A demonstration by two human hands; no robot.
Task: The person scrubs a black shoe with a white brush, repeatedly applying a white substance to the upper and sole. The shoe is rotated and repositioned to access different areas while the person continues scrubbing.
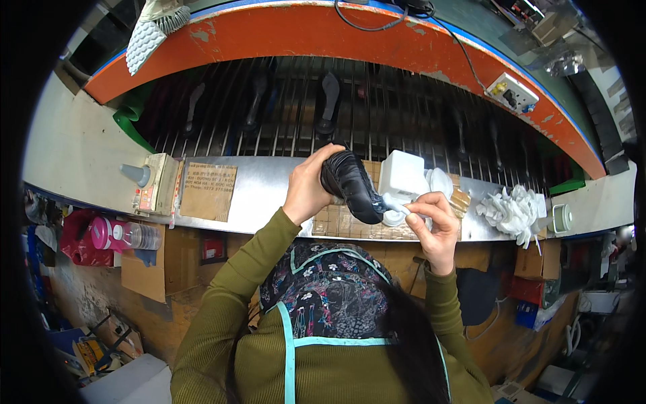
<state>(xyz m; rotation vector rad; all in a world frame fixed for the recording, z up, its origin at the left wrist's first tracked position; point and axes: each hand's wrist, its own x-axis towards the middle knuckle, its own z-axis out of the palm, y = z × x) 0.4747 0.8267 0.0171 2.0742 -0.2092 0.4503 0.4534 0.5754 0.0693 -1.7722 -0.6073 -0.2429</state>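
My left hand is closed round a black shoe upper with a ribbed, puckered surface, held tilted above the bench. The shoe's rounded end points toward my right hand. Between the right fingertips is a slim white brush-like tool. Its tip touches the end of the shoe, where a pale smear shows; the exact kind of tip is too small to tell. Just behind the right hand stands a white square plastic container, with a white rounded piece beside it.
Cardboard covers part of the metal bench; another cardboard piece lies left. Crumpled white material sits at right. Beyond runs a rack of metal rods carrying dark shoe soles, under an orange edge. A pink-capped bottle is lower left.
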